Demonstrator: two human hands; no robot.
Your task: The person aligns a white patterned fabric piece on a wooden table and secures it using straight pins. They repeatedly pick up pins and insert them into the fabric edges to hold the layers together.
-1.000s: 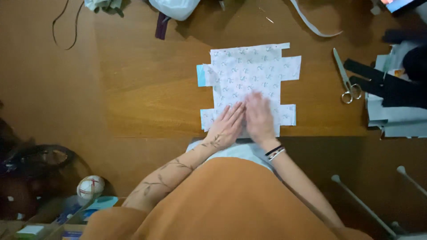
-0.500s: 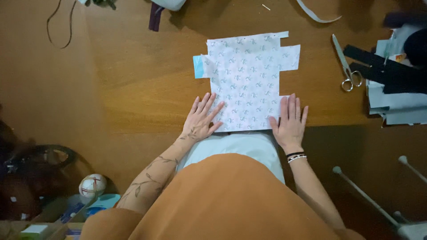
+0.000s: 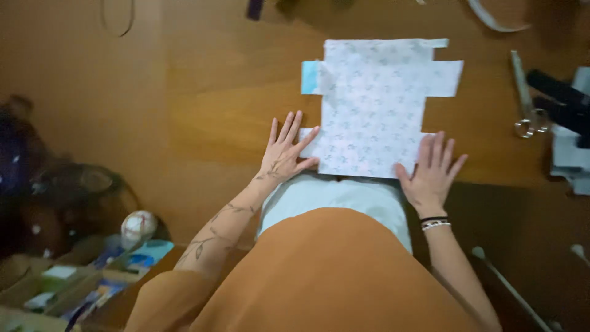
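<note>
wooden table (image 3: 215,92) bare at left, left hand (image 3: 284,150) and right hand (image 3: 432,174) flat, fingers spread, on patterned fabric (image 3: 378,104) near edge

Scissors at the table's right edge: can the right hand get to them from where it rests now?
Probably yes. The right hand lies flat on the patterned fabric's lower right corner, and only bare wooden table shows between it and the scissors.

I have one view only, from the camera on the person's head. It looks almost straight down over their chest onto the wooden surface (image 3: 221,92), close enough that their torso fills the lower middle of the frame. The surface's far edge runs past the top; a cluttered floor shows at lower left.
</note>
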